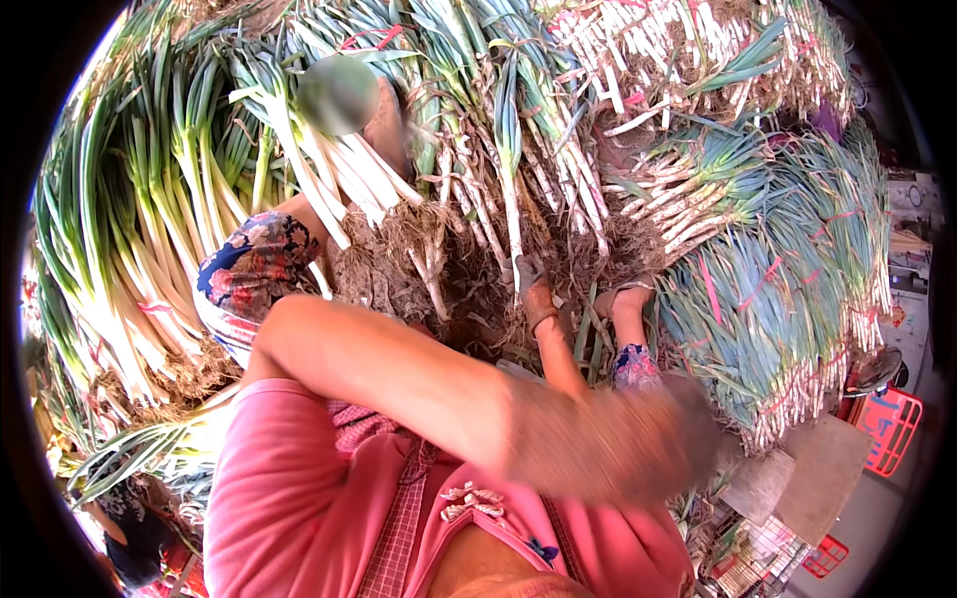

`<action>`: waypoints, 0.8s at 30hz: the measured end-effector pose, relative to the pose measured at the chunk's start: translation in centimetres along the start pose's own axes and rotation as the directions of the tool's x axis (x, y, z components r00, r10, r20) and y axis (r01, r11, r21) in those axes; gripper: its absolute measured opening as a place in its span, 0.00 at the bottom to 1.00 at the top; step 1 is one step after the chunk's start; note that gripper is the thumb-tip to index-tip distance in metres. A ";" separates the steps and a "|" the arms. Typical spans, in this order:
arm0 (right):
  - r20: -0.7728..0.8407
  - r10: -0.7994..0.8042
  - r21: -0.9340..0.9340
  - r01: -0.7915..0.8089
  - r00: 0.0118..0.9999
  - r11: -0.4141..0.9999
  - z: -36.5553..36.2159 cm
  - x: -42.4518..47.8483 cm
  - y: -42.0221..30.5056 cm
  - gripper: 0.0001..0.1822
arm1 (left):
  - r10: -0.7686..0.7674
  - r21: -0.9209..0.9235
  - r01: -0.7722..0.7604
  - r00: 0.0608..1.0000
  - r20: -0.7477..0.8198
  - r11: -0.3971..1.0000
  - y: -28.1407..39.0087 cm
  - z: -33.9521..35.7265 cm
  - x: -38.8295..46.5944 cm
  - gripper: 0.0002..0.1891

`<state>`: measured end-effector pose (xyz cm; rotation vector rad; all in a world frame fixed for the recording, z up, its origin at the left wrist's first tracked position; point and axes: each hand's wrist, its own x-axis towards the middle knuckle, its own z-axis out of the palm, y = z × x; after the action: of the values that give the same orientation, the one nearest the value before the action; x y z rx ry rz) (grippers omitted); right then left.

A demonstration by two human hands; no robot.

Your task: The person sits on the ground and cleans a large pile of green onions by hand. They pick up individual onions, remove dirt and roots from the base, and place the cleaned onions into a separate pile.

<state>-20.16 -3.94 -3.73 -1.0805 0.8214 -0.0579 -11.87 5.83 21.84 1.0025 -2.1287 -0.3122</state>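
Note:
My right hand (532, 288), in a brownish work glove, grips the lower white shaft of a leek-like green onion (510, 172) just above its roots. The stalk stands nearly upright in the picture, its green leaves at the top. My left arm crosses in front of my chest, and my left hand (665, 441) is a dark motion blur at the right; its fingers and anything in it cannot be made out. Loose stalks with soil-covered roots (426, 224) lie around my right hand. Several cleaner white stalks (321, 164) lie over my left leg.
Long green onions (97, 247) are piled at the left. Bundles tied with pink ribbon (755, 336) lie at the right, more at the upper right. My sandalled foot (626, 295) is beside the roots. Flat boards (822, 471) and a red basket (890, 430) are at the lower right; another person (131, 523) is lower left.

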 end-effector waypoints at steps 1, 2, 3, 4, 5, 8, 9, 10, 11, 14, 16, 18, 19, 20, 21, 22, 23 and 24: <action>0.003 -0.006 0.019 0.006 1.000 1.000 0.2 -1.0 -0.5 0.19 | 0.062 -0.041 -0.061 0.998 0.017 0.997 1.1 0.8 1.8 0.17; 0.009 -0.015 0.035 0.015 1.000 0.999 0.6 -1.9 -0.8 0.19 | 0.116 -0.052 -0.115 0.993 0.029 0.992 2.0 1.5 3.3 0.18; 0.012 -0.021 0.050 0.020 1.000 0.999 0.8 -2.5 -1.3 0.19 | 0.163 -0.062 -0.160 0.986 0.034 0.985 2.6 2.3 4.6 0.19; 0.017 -0.033 0.063 0.031 0.999 0.998 1.1 -3.1 -1.6 0.19 | 0.194 -0.064 -0.192 0.980 0.034 0.979 3.2 3.0 5.4 0.20; -0.009 -0.111 0.070 0.111 0.994 0.991 1.3 -3.5 -2.0 0.19 | 0.204 -0.067 -0.202 0.979 0.026 0.977 3.5 3.7 5.9 0.22; 0.082 -0.109 0.182 0.093 0.991 0.979 1.7 -4.8 -3.0 0.19 | 0.204 -0.066 -0.206 0.978 -0.038 0.976 3.7 5.1 5.0 0.25; 0.050 -0.086 0.206 0.074 0.995 0.976 1.9 -5.3 -3.4 0.19 | 0.194 -0.071 -0.199 0.978 -0.074 0.977 3.4 5.2 4.1 0.26; 0.002 -0.162 0.074 0.162 0.987 0.984 2.0 -6.2 -4.0 0.20 | 0.144 -0.068 -0.152 0.983 -0.117 0.986 3.2 5.1 2.8 0.27; 0.058 -0.240 0.102 0.233 0.969 0.967 2.4 -6.8 -4.6 0.20 | 0.089 -0.066 -0.102 0.980 -0.177 0.993 2.9 4.9 1.3 0.28; 0.067 -0.360 -0.029 0.362 0.931 0.932 3.4 -8.3 -6.8 0.19 | -0.066 -0.001 0.071 0.930 -0.361 0.997 0.2 3.7 -4.3 0.32; 0.024 -0.392 -0.078 0.392 0.920 0.917 4.4 -8.2 -8.4 0.16 | -0.330 0.001 0.409 0.739 -0.587 0.913 -2.7 3.0 -8.5 0.34; 0.032 -0.394 -0.290 0.386 0.919 0.876 5.5 -7.2 -9.2 0.12 | -0.667 -0.313 0.675 0.355 -0.655 0.668 -5.8 3.3 -12.4 0.37; 0.064 -0.396 -0.417 0.385 0.916 0.823 6.5 -6.0 -9.0 0.13 | -0.821 -0.641 0.545 0.172 -0.545 0.540 -7.4 3.9 -14.1 0.38; 0.131 -0.462 -0.625 0.435 0.877 0.648 6.7 -4.7 -9.0 0.14 | -0.984 -0.962 0.206 0.035 -0.175 0.179 -8.6 4.6 -15.8 0.37; 0.241 -0.529 -0.766 0.494 0.813 0.411 6.9 -3.1 -8.6 0.14 | -0.986 -0.999 -0.051 0.169 -0.015 0.006 -10.0 5.5 -17.1 0.35; 0.207 -0.466 -0.687 0.467 0.860 0.557 7.0 -1.6 -7.9 0.14 | -0.967 -0.974 -0.100 0.176 0.184 -0.203 -10.9 6.4 -18.2 0.34; 0.031 -0.322 -0.555 0.285 0.946 0.782 6.8 0.4 -7.4 0.14 | -0.903 -0.895 -0.171 0.207 0.377 -0.413 -11.7 7.0 -19.1 0.33; -0.049 -0.349 -0.506 0.278 0.936 0.817 6.3 2.4 -6.9 0.13 | -0.905 -0.879 -0.229 0.180 0.385 -0.419 -12.2 7.4 -19.6 0.30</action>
<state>-12.20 -3.60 1.75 -1.7129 0.7932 -0.2153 -2.26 11.62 0.29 0.7521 0.3192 -1.4216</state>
